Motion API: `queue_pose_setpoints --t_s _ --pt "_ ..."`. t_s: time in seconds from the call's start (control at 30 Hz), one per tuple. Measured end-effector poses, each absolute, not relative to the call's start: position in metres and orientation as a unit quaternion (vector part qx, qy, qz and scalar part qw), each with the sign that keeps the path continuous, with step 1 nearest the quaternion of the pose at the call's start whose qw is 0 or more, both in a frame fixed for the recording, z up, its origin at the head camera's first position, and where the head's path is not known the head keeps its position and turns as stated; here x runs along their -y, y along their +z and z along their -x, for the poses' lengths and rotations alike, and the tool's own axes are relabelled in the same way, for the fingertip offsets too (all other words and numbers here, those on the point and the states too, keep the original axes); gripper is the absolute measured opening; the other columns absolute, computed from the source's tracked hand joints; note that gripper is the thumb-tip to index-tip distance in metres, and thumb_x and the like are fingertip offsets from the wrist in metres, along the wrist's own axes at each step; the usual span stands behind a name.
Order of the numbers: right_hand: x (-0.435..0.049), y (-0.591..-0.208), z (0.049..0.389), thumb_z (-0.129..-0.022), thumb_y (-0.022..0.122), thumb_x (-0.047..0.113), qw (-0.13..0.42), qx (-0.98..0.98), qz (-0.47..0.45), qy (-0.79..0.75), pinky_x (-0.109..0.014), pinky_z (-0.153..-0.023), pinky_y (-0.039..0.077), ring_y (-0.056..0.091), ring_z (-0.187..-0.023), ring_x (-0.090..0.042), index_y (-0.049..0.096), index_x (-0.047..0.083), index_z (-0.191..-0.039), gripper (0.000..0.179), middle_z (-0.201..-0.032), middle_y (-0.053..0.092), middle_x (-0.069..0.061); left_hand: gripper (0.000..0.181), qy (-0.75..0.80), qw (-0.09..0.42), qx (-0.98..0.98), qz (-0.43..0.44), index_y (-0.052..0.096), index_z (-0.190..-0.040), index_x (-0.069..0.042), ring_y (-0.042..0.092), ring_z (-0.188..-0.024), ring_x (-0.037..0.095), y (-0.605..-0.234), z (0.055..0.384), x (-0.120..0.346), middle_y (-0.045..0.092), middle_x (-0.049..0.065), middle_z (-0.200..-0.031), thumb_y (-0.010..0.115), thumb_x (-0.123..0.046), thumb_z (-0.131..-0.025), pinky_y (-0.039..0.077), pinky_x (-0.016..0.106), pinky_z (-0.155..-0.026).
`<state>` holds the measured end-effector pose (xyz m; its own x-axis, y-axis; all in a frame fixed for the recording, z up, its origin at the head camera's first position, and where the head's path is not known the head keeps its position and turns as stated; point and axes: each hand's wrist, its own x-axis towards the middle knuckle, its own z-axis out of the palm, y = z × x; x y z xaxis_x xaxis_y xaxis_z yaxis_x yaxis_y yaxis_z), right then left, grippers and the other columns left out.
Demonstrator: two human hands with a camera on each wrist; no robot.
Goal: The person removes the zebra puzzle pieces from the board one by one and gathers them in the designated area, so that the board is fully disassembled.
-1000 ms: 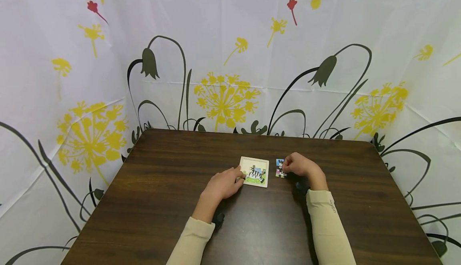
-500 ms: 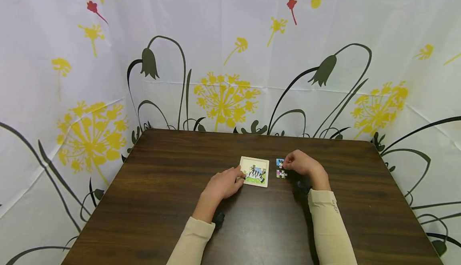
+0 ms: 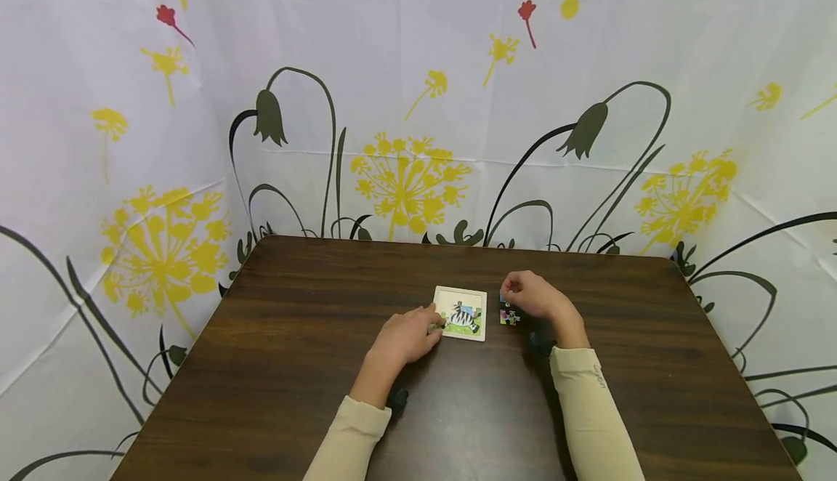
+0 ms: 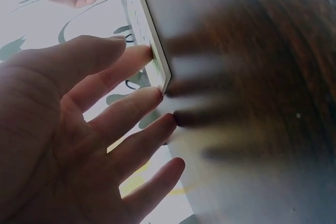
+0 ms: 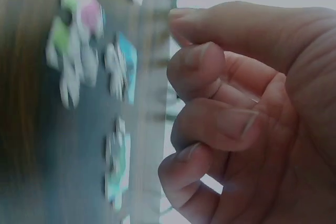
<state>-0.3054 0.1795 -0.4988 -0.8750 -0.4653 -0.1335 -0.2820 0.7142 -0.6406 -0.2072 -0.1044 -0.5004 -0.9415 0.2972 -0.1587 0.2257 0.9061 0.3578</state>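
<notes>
A square puzzle board [image 3: 460,314] with a pale raised rim and a partly filled zebra picture lies on the table. At its left edge my left hand [image 3: 407,336] rests with fairly straight, spread fingers; the index and middle fingertips touch the rim [image 4: 152,35] in the left wrist view. To the right of the board my right hand [image 3: 536,298] hovers above loose jigsaw pieces [image 3: 508,317]. Its fingers are curled, thumb and index tip together, and nothing shows between them. In the right wrist view lie a pink-and-green piece [image 5: 73,35], a blue-edged piece [image 5: 126,69] and a teal-green piece [image 5: 118,166], blurred.
The dark wooden table [image 3: 307,306] spreads out around the board and pieces. Behind and beside it hangs a white curtain [image 3: 392,45] printed with flowers. A small black device [image 3: 397,399] sits under the left wrist.
My right hand first shifts slightly right and away from me, then moves left over the pieces, covering more of the blue one. The left hand and the board stay in place.
</notes>
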Motion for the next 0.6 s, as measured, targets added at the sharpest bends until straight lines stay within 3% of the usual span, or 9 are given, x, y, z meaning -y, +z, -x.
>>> queue_pose_setpoints --t_s 0.2,0.43,0.6 --pt "-0.143 -0.502 0.300 -0.104 0.070 0.018 0.176 -0.911 0.210 -0.309 -0.032 -0.063 0.048 0.059 -0.069 -0.019 0.069 0.008 -0.106 0.010 -0.087 0.069 -0.007 0.035 0.158 0.111 -0.971 -0.140 0.071 -0.143 -0.023 0.054 -0.150 0.031 -0.500 0.207 0.105 0.050 0.008 -0.167 0.061 -0.031 -0.111 0.043 0.058 -0.122" --pt "-0.114 -0.509 0.289 -0.101 0.076 0.027 0.188 -0.923 0.207 -0.264 -0.032 -0.060 0.044 0.056 -0.067 -0.018 0.065 0.015 -0.128 0.032 -0.086 0.065 -0.003 0.036 0.154 0.128 -0.969 -0.145 0.071 -0.145 -0.023 0.051 -0.153 0.031 -0.498 0.205 0.106 0.048 0.008 -0.169 0.060 -0.032 -0.111 0.037 0.058 -0.127" --pt "-0.106 -0.514 0.289 -0.101 0.077 0.027 0.182 -0.926 0.210 -0.255 -0.032 -0.057 0.042 0.056 -0.063 -0.017 0.065 0.018 -0.129 0.032 -0.083 0.066 -0.002 0.036 0.165 0.131 -0.966 -0.147 0.071 -0.145 -0.022 0.050 -0.154 0.030 -0.497 0.206 0.107 0.047 0.008 -0.169 0.060 -0.031 -0.111 0.033 0.058 -0.129"
